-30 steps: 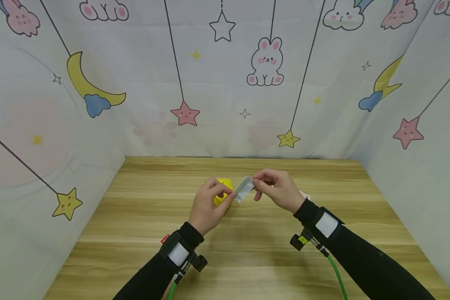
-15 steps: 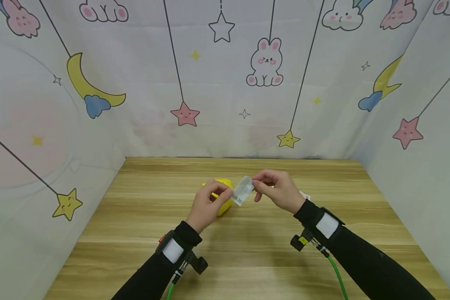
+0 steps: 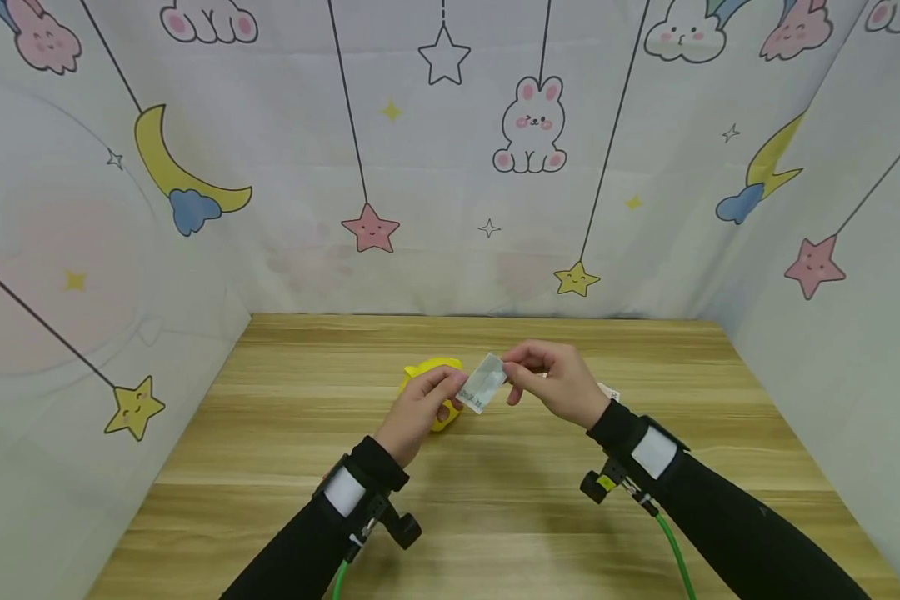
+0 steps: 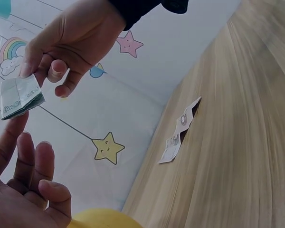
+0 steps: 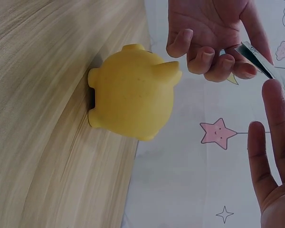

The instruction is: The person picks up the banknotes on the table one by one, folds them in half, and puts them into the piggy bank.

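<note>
A small folded banknote [image 3: 482, 385] is held up above the table between both hands. My left hand [image 3: 417, 410] pinches its left edge, and my right hand [image 3: 558, 379] grips the opposite edge between thumb and index finger. Folded layers with printed marks show in the left wrist view. A yellow pig-shaped piggy bank [image 5: 128, 95] stands on the table just behind my left hand, which hides part of it in the head view. The right wrist view shows its rounded body, an ear and stubby feet.
Another creased banknote [image 4: 180, 126] lies on the wooden table [image 3: 495, 517], mostly covered by my right wrist in the head view. Patterned cloth walls [image 3: 450, 167] enclose the back and both sides. A green cable [image 3: 673, 546] trails from each wrist camera.
My left hand has turned and its fingers have shifted along the banknote's left edge. The banknote has tilted and shows more of its face. My right hand stays almost still.
</note>
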